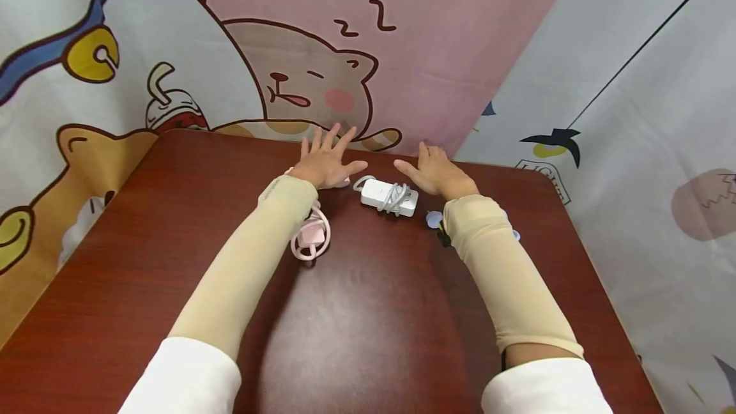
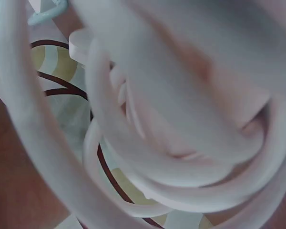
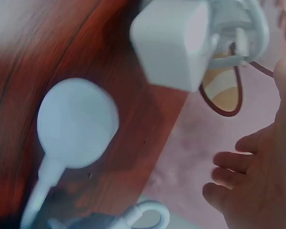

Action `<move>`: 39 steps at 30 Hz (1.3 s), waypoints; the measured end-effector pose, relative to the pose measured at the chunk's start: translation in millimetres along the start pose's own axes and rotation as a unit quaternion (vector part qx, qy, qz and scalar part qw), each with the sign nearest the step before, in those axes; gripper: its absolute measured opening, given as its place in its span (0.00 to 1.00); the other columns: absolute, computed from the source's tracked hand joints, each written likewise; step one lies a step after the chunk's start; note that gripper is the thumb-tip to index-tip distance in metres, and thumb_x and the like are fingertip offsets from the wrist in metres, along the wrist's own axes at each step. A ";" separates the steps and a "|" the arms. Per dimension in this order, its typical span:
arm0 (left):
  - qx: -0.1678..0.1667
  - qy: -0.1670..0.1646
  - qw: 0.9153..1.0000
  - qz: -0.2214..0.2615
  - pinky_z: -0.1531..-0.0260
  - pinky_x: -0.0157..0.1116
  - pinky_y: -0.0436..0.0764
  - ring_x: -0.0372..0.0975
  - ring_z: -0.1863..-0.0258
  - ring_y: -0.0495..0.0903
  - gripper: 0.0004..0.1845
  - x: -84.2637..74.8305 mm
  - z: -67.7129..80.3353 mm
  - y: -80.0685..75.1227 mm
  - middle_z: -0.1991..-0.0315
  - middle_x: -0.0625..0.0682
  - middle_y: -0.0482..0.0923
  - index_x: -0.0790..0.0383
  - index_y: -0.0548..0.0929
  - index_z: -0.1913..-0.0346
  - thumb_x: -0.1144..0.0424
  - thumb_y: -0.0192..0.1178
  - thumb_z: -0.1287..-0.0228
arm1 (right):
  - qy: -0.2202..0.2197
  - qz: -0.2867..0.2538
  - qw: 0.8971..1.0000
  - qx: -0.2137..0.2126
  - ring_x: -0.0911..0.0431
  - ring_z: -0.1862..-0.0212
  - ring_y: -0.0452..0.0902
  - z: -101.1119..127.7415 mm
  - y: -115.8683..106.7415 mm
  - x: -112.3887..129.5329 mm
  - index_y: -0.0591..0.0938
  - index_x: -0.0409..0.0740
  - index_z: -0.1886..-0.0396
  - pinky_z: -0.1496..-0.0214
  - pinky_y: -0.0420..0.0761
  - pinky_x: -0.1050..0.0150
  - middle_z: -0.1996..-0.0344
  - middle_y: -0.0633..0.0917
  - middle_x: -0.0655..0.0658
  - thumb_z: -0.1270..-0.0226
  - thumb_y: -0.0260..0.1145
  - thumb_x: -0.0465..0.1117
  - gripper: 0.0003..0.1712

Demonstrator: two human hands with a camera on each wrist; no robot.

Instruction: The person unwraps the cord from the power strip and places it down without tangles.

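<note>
Both your arms extend forward, roughly parallel, each forearm covered by a beige fabric sleeve with a white cuff nearer the elbow. Your left hand (image 1: 326, 161) lies palm down with its fingers straight and fanned apart, thumb pointing inward. Your right hand (image 1: 435, 173) is also palm down, fingers straight and closer together, thumb pointing toward the left hand. The right wrist view shows the right hand's fingers (image 3: 233, 160) relaxed and slightly bent, gripping nothing.

"Z Z" above sleeping cat on pink backdrop (image 1: 402, 50), other print perhaps lettering, illegible
</note>
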State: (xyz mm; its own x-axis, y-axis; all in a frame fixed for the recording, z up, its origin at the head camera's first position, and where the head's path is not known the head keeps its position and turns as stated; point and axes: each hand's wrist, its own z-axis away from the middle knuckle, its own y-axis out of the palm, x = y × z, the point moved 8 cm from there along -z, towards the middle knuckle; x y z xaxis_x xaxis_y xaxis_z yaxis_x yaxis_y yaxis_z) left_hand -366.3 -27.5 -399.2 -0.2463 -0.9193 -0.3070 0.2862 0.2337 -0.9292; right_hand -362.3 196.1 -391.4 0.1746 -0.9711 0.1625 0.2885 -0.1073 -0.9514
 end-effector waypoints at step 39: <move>0.081 0.064 0.991 -0.083 0.20 0.60 0.42 0.53 0.19 0.54 0.54 -73.5 20.8 26.0 0.17 0.51 0.52 0.48 0.46 0.17 0.37 0.65 0.37 | -0.112 0.006 0.994 0.018 0.37 0.32 0.73 32.5 30.5 22.1 0.65 0.27 0.27 0.28 0.72 0.44 0.34 0.76 0.29 0.39 0.68 0.70 0.59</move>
State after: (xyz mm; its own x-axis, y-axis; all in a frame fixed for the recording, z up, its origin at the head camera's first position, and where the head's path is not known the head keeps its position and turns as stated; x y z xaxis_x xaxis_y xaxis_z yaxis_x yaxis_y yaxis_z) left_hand -321.6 39.6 -396.5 -0.4155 -0.8905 -0.1854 0.3746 0.0183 -0.9270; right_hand -319.0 178.3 -408.3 0.3820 -0.9000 0.2098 0.3188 -0.0848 -0.9440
